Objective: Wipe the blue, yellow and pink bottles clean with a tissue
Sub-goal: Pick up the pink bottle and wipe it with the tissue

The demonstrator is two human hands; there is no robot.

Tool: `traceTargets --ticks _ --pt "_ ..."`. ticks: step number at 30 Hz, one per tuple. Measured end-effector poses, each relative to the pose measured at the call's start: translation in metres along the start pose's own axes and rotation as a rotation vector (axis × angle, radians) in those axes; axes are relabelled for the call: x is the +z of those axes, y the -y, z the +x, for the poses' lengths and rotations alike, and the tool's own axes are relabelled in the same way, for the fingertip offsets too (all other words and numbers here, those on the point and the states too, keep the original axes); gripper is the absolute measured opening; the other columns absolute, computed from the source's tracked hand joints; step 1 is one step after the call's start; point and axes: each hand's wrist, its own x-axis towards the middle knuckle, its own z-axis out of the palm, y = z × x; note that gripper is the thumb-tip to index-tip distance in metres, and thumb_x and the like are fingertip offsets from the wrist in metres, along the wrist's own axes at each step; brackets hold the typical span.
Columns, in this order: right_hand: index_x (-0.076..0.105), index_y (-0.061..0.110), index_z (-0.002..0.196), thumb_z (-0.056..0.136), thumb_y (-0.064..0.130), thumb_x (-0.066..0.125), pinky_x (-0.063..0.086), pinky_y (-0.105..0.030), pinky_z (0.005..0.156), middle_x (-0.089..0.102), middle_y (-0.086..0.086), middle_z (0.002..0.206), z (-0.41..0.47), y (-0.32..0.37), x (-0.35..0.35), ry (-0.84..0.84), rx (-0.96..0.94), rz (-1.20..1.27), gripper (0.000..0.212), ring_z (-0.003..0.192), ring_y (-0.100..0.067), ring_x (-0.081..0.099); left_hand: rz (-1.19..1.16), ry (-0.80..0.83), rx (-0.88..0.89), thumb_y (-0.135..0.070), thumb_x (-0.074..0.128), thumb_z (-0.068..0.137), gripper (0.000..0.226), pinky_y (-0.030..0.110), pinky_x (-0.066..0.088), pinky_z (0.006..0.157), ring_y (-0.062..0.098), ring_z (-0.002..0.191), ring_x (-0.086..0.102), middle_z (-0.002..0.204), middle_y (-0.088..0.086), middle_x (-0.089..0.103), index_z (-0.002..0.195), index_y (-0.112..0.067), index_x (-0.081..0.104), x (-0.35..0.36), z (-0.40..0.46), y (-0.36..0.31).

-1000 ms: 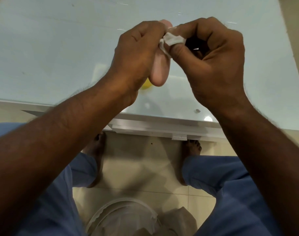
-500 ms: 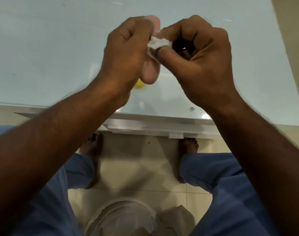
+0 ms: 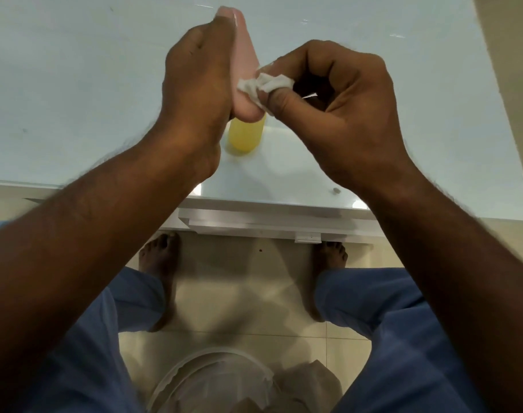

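Pink bottle [image 3: 244, 55] lengthwise away, slightly tilted

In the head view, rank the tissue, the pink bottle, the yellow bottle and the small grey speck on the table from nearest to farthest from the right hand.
1. Tissue: pinched in the right hand itself.
2. Pink bottle: just to its left, touched by the tissue, gripped by the left hand.
3. Yellow bottle: on the table below the pink one.
4. Grey speck: near the table's front edge.

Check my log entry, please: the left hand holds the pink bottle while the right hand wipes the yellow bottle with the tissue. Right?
Not quite. In the head view the right hand presses the tissue against the pink bottle held by the left hand. The yellow bottle stands untouched on the table.
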Motion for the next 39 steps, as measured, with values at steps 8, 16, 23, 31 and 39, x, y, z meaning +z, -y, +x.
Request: traceTargets --ticks 8,16,23,31,39 --pt "0.076 0.008 0.111 0.103 0.022 0.074 0.067 -0.042 0.085 0.079 -0.001 0.107 0.002 0.002 -0.002 -0.063 0.164 0.011 0.016 0.096 -0.017 0.077 0.076 0.145 0.121 -0.039 0.05 0.107 0.033 0.035 0.065 0.083 0.014 0.108 0.073 0.128 0.0 0.067 0.133 -0.022 0.059 0.002 0.002 0.008" --pt "0.069 0.012 0.118 0.097 0.026 0.081 0.067 -0.032 0.084 0.075 0.003 0.114 0.001 0.007 -0.004 -0.002 0.257 0.008 0.028 0.098 -0.015 0.075 0.087 0.156 0.126 -0.04 0.051 0.108 0.039 0.027 0.064 0.073 0.011 0.093 0.079 0.115 0.001 0.073 0.14 -0.018 0.057 0.002 0.0 0.007" --pt "0.064 0.019 0.121 0.09 0.032 0.086 0.064 -0.042 0.089 0.07 0.008 0.117 0.001 0.006 -0.007 0.009 0.321 -0.128 0.04 0.105 -0.015 0.071 0.15 0.247 0.127 -0.031 0.054 0.107 0.04 0.034 0.064 0.086 0.018 0.102 0.077 0.12 0.002 0.074 0.147 -0.023 0.056 0.003 0.004 0.014" --pt "0.062 0.023 0.119 0.094 0.043 0.079 0.054 -0.028 0.08 0.069 0.009 0.116 0.004 -0.006 -0.013 -0.051 0.424 -0.31 0.037 0.1 -0.008 0.065 0.342 0.393 0.08 -0.033 0.057 0.103 0.062 0.043 0.056 0.105 0.012 0.113 0.073 0.124 -0.002 0.073 0.159 -0.019 0.037 0.009 -0.005 0.019" --pt "0.061 0.021 0.117 0.103 0.055 0.066 0.051 -0.033 0.083 0.067 0.001 0.117 0.005 -0.018 -0.01 0.019 0.456 -0.47 0.037 0.1 -0.017 0.065 0.548 0.573 0.108 -0.038 0.057 0.105 0.044 0.044 0.056 0.105 0.013 0.117 0.07 0.14 -0.004 0.067 0.147 -0.026 0.052 0.009 -0.009 0.021"
